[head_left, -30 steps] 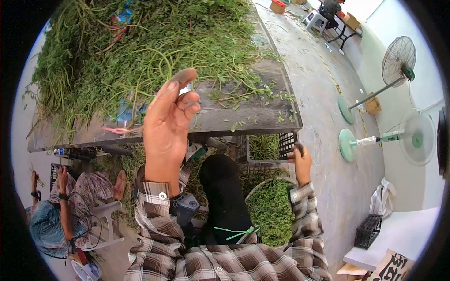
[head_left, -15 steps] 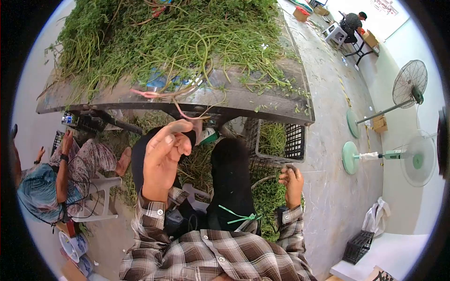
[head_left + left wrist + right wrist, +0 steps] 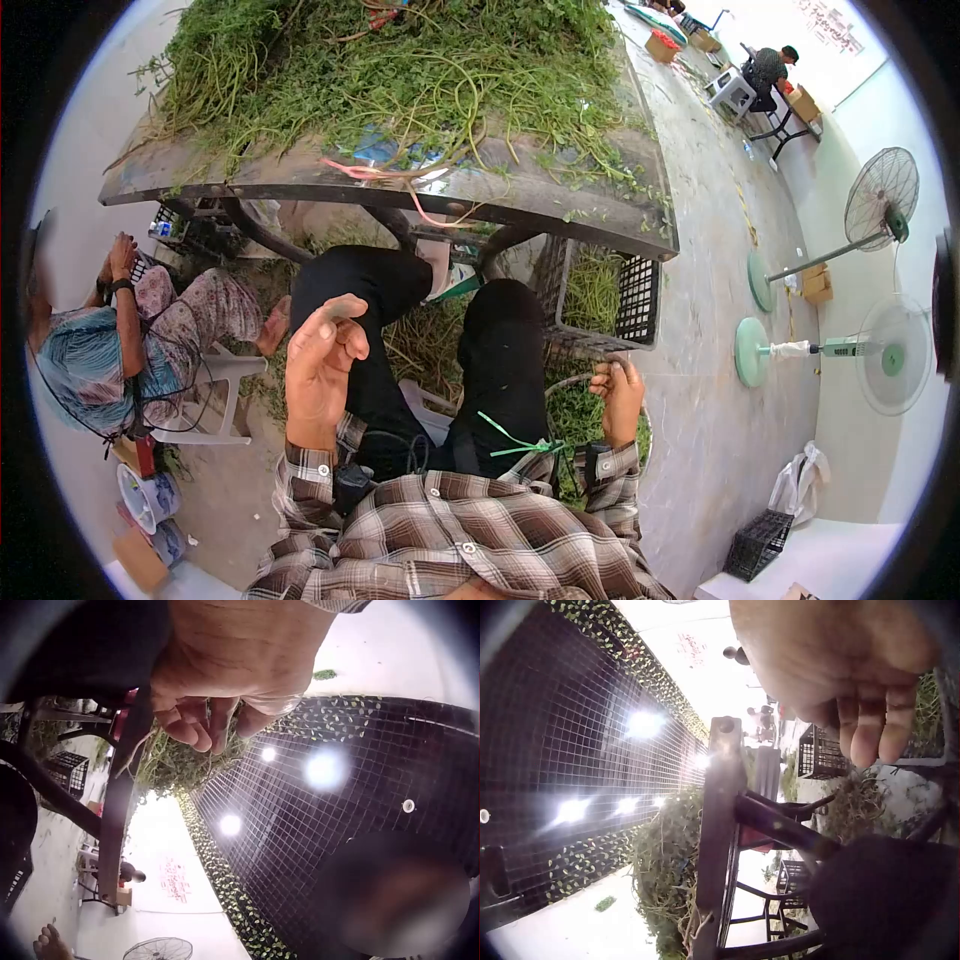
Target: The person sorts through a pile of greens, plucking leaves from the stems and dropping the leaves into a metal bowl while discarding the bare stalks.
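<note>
My left hand (image 3: 322, 375) is raised over my left thigh, its fingers loosely bent and nothing in them. In the left wrist view the same hand (image 3: 232, 667) hangs with fingers relaxed, the green heap behind it. My right hand (image 3: 620, 400) is held up beside my right knee, fingers loosely bent, with no object showing. Its fingers (image 3: 866, 735) droop loosely in the right wrist view. Ahead, a large heap of leafy green stems (image 3: 400, 90) covers the table (image 3: 290, 192). Pink strands (image 3: 360, 172) lie at the table's front edge.
Below the table stands a black crate (image 3: 637, 300) holding green stems. By my right leg is a round container of cut greens (image 3: 575, 415). A person (image 3: 110, 350) sits at left on a white stool (image 3: 225, 385). Two fans (image 3: 880, 200) stand at right.
The head view has shifted, bringing my legs and the under-table area more into sight. My left hand has come down from in front of the table to over my thigh; my right hand has lowered slightly.
</note>
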`<state>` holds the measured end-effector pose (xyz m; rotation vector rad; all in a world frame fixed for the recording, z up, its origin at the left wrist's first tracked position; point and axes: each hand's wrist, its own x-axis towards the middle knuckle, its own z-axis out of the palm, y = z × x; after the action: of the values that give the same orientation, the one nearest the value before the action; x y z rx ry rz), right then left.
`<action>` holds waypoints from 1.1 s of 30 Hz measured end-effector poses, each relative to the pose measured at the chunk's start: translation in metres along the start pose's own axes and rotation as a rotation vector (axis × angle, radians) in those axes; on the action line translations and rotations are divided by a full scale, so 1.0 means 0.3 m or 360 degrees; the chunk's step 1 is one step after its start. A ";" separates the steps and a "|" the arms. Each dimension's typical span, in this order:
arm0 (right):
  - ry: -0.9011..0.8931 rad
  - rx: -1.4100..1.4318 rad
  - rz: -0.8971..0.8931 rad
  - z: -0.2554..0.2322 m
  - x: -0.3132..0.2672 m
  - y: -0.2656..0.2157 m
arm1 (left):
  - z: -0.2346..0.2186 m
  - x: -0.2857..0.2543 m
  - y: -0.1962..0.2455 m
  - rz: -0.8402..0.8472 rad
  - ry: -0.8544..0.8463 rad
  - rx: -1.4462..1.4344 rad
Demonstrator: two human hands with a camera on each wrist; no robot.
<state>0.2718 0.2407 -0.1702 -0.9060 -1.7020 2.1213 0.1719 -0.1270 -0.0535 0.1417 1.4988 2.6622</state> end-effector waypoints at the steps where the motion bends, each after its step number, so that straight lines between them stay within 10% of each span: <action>1: 0.0005 0.0006 -0.0002 -0.002 -0.004 -0.004 | 0.000 -0.007 0.003 -0.0009 0.0002 0.0011; 33: -0.0095 0.0125 -0.0129 -0.008 -0.097 -0.075 | -0.002 -0.100 0.099 0.0197 0.0089 -0.0080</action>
<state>0.2918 0.2320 -0.1405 -0.7466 -1.6414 2.1654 0.2008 -0.1464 -0.0296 0.1633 1.4843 2.8206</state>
